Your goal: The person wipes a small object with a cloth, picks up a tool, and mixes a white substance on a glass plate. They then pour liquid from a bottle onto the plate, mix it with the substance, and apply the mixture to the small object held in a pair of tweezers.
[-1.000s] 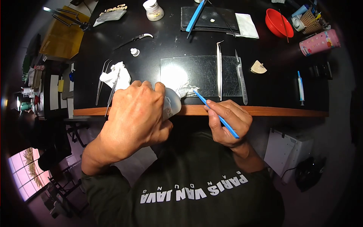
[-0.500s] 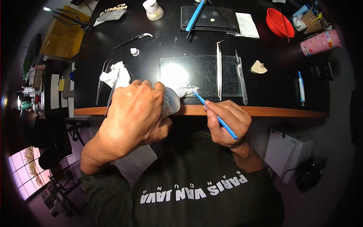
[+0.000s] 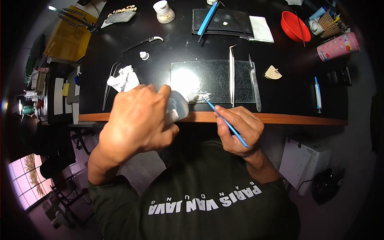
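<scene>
My left hand is closed around a translucent plastic bottle, tilted with its narrower end toward the glass plate. White paste or powder is smeared on the plate near its front edge, beside the bottle. My right hand grips a slim blue stick like a pen, its tip in the white smear. A silver probe and a scalpel-like handle lie across the plate's right part. Crumpled white tissue and tweezers lie beyond my left hand.
Farther back on the black table are a lidded jar, a shade-guide-like tray, a dark pad with a blue-handled tool, and a red bowl. At right lie a syringe and a pink bottle.
My left hand and the bottle have shifted slightly left. The blue stick's tip has moved a little left within the white smear.
</scene>
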`<state>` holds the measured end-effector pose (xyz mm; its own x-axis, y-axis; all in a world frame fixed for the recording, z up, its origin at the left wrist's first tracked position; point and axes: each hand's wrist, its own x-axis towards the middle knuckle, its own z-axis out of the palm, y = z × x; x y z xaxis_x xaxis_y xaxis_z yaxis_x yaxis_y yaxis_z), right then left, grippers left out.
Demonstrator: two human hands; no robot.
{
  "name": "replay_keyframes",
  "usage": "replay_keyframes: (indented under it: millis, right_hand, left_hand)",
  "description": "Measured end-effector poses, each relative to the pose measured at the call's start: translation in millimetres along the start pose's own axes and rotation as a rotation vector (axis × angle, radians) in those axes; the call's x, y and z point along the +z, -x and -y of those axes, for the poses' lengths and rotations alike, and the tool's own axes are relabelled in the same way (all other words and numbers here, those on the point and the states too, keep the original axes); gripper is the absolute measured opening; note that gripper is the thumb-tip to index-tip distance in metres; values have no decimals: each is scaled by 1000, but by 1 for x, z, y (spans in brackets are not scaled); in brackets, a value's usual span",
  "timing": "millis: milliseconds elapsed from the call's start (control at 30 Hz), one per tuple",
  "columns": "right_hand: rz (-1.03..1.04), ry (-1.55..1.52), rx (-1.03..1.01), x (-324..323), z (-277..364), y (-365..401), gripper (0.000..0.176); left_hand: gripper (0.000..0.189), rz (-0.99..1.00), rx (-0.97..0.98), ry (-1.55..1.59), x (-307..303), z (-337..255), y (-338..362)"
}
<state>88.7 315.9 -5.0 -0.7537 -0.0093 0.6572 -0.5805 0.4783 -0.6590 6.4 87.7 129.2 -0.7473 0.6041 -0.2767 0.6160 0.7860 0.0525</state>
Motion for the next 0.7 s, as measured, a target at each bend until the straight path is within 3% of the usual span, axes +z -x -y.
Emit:
replay_keyframes:
  millis: [67, 100, 133, 200, 233, 367, 533, 700]
  right_hand:
    - [37, -1, -23, -1, -1, 0, 26]
    - [58, -1, -34, -2, -1, 0, 27]
    - [66, 15, -43, -2, -1, 0, 27]
    - [85, 38, -68, 0, 1, 0, 27]
    - [86, 58, -89, 1, 1, 0, 27]
    - [89, 110, -139, 5, 0, 3, 28]
    - [76, 120, -130, 4, 2, 1, 29]
    - [57, 87, -60, 3, 6, -2, 23]
  left_hand:
    - [48, 9, -54, 43, -10, 7, 5]
    - [81, 117, -181, 135, -20, 11, 3]
    - [60, -28, -87, 154, -15, 20, 8]
    - [66, -172, -30, 202, -6, 39, 14]
    - [69, -139, -43, 284, -15, 42, 13]
    - [50, -293, 72, 565, -30, 65, 15]
    - [54, -563, -120, 731, -41, 98, 11]
    - [62, -723, -146, 760, -36, 167, -21]
